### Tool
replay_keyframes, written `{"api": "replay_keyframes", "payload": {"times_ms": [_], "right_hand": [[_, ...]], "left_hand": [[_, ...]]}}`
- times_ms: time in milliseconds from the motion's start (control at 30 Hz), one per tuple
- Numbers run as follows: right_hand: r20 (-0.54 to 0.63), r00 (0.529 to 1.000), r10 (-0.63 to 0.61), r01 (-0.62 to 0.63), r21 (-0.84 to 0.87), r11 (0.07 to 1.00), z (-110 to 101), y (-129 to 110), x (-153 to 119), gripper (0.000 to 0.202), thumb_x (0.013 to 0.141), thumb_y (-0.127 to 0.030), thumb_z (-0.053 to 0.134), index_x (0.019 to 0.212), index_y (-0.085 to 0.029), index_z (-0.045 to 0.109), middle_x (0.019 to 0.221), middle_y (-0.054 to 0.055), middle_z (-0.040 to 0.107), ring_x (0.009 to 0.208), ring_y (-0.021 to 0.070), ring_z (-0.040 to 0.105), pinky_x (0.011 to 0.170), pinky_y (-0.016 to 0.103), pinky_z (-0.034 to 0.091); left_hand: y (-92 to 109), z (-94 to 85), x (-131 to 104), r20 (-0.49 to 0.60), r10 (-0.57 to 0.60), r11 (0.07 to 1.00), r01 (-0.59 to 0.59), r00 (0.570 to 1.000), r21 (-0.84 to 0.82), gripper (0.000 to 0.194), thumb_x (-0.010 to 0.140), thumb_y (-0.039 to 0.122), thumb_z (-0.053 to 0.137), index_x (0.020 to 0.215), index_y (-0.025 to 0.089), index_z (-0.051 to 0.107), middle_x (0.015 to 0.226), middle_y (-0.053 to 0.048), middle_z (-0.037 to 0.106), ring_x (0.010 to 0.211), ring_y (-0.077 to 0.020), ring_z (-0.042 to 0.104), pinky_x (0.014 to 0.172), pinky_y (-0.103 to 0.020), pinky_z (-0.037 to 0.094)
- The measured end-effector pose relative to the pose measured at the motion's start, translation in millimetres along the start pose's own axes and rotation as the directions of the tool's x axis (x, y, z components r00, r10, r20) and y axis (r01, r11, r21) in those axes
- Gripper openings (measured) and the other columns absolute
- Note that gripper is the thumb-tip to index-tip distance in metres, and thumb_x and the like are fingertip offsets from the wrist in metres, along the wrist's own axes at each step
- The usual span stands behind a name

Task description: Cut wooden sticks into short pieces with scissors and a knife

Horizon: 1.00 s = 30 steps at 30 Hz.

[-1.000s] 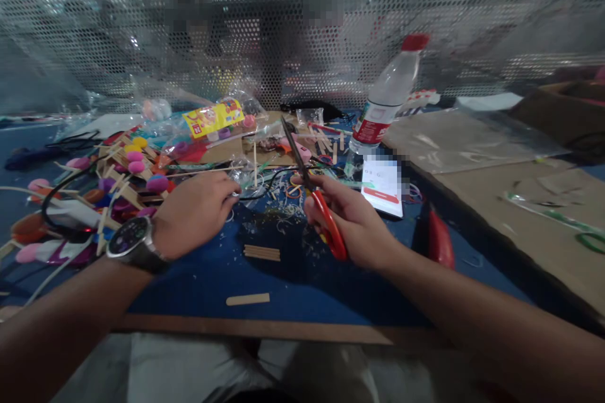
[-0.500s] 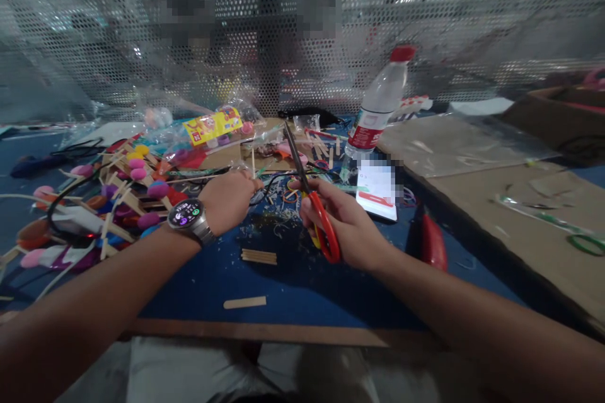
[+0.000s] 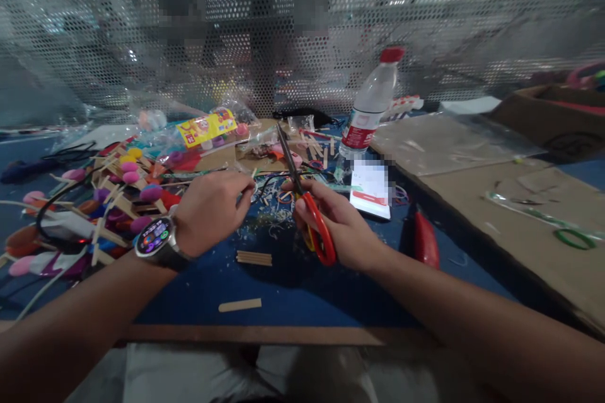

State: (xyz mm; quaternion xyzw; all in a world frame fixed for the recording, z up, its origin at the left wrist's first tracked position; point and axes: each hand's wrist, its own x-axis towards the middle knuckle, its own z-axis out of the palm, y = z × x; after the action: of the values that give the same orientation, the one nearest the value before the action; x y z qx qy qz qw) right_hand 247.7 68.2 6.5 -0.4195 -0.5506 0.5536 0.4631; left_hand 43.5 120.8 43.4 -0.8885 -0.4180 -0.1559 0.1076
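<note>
My right hand [image 3: 333, 220] is closed round the red-handled scissors [image 3: 322, 233], whose dark blades point up and away. To the left, my left hand [image 3: 212, 204], with a watch [image 3: 155, 236] on its wrist, pinches a thin pale stick [image 3: 254, 172]; only its tip shows above the fingers. Below the hands several short wooden pieces [image 3: 254, 257] lie side by side on the blue table [image 3: 302, 308]. Nearer the front edge rests a single wooden stick [image 3: 240, 305] with one rounded end. Small scraps are scattered beyond the hands.
Colourful stick and pompom pieces [image 3: 113, 201] crowd the left. Beyond my right hand stand a red-capped bottle [image 3: 366, 107] and a lit phone [image 3: 370, 189]. A red object [image 3: 426, 240] lies near cardboard [image 3: 472, 201] on the right. Perforated mesh [image 3: 265, 31] rises behind.
My left hand has turned at the wrist, and its stick, upright before, now shows only a short tip. My right hand still holds the scissors. The whole view has shifted slightly.
</note>
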Motion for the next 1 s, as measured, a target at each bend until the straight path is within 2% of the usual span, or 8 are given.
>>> {"api": "replay_keyframes", "payload": {"times_ms": [67, 167, 333, 533, 667, 767, 900, 1000], "right_hand": [[0.035, 0.999, -0.002, 0.0, 0.053, 0.999, -1, 2, -1, 0.054, 0.081, -0.06, 0.068, 0.115, -0.02, 0.055, 0.068, -0.006, 0.047, 0.057, 0.0125, 0.045, 0.049, 0.026, 0.037], [0.086, 0.996, 0.003, -0.013, 0.123, 0.992, -2, 4, -2, 0.053, 0.081, -0.061, 0.069, 0.113, -0.022, 0.054, 0.07, -0.005, 0.05, 0.057, 0.0129, 0.047, 0.05, 0.027, 0.041], [0.092, 0.993, -0.069, 0.054, 0.149, 0.987, -3, 5, -4, 0.044, 0.086, -0.059, 0.065, 0.108, -0.023, 0.053, 0.067, -0.006, 0.053, 0.054, 0.0125, 0.049, 0.049, 0.025, 0.042], [0.049, 0.983, -0.176, 0.166, 0.159, 0.973, -4, 7, -7, 0.036, 0.092, -0.055, 0.062, 0.105, -0.022, 0.055, 0.063, -0.005, 0.053, 0.051, 0.0116, 0.048, 0.046, 0.024, 0.041], [0.046, 0.985, -0.164, 0.159, 0.1, 0.982, -5, 7, -8, 0.035, 0.092, -0.053, 0.062, 0.108, -0.022, 0.056, 0.062, -0.005, 0.054, 0.051, 0.0112, 0.046, 0.044, 0.022, 0.039], [0.03, 0.988, -0.152, 0.152, 0.016, 0.988, -5, 5, -8, 0.037, 0.091, -0.054, 0.062, 0.106, -0.021, 0.058, 0.059, -0.006, 0.052, 0.048, 0.0107, 0.044, 0.043, 0.022, 0.036], [0.036, 0.992, -0.122, 0.124, -0.055, 0.991, -4, 4, -6, 0.041, 0.088, -0.058, 0.064, 0.103, -0.02, 0.06, 0.057, -0.007, 0.051, 0.046, 0.0099, 0.043, 0.043, 0.023, 0.033], [0.055, 0.993, -0.106, 0.11, -0.082, 0.991, -3, 5, -5, 0.044, 0.087, -0.06, 0.064, 0.104, -0.019, 0.061, 0.057, -0.007, 0.05, 0.046, 0.0098, 0.042, 0.043, 0.023, 0.031]], "left_hand": [[1, -5.0, -3, -0.096, 0.001, 0.999, -0.006, 0.995, -0.045, 0.021, 0.092, 0.024, 0.053, 0.095, 0.018, 0.073, 0.095, -0.007, 0.077, 0.086, -0.022, 0.071, 0.075, -0.032, 0.051], [0, -11.8, -7, -0.262, -0.01, 0.991, -0.025, 0.965, -0.131, 0.015, 0.088, 0.022, 0.059, 0.091, 0.018, 0.073, 0.086, -0.004, 0.077, 0.076, -0.0189, 0.07, 0.072, -0.03, 0.05], [0, -23.1, -25, -0.356, -0.06, 0.966, -0.036, 0.933, -0.257, 0.008, 0.085, 0.021, 0.066, 0.087, 0.019, 0.073, 0.079, -0.001, 0.077, 0.068, -0.0145, 0.07, 0.065, -0.025, 0.051], [3, -25.9, -62, -0.163, -0.136, 0.902, 0.054, 0.977, -0.428, 0.003, 0.086, 0.024, 0.071, 0.088, 0.025, 0.072, 0.078, 0.005, 0.076, 0.066, -0.0103, 0.069, 0.063, -0.02, 0.054], [3, -22.8, -82, -0.088, -0.166, 0.882, 0.108, 0.982, -0.459, 0.003, 0.086, 0.027, 0.071, 0.089, 0.028, 0.072, 0.076, 0.008, 0.076, 0.064, -0.009, 0.069, 0.063, -0.019, 0.054], [7, -22.4, -99, -0.066, -0.197, 0.876, 0.146, 0.978, -0.459, 0.003, 0.087, 0.026, 0.069, 0.09, 0.027, 0.07, 0.075, 0.008, 0.076, 0.062, -0.0085, 0.07, 0.06, -0.017, 0.054], [16, -19.7, -123, -0.099, -0.151, 0.868, 0.084, 0.984, -0.489, 0.006, 0.088, 0.021, 0.066, 0.092, 0.025, 0.065, 0.081, 0.006, 0.076, 0.069, -0.0096, 0.072, 0.067, -0.018, 0.055], [23, -13.9, -133, -0.068, -0.104, 0.858, 0.055, 0.992, -0.511, 0.012, 0.091, 0.014, 0.061, 0.097, 0.025, 0.064, 0.087, 0.004, 0.075, 0.08, -0.0114, 0.072, 0.074, -0.019, 0.055]]}}
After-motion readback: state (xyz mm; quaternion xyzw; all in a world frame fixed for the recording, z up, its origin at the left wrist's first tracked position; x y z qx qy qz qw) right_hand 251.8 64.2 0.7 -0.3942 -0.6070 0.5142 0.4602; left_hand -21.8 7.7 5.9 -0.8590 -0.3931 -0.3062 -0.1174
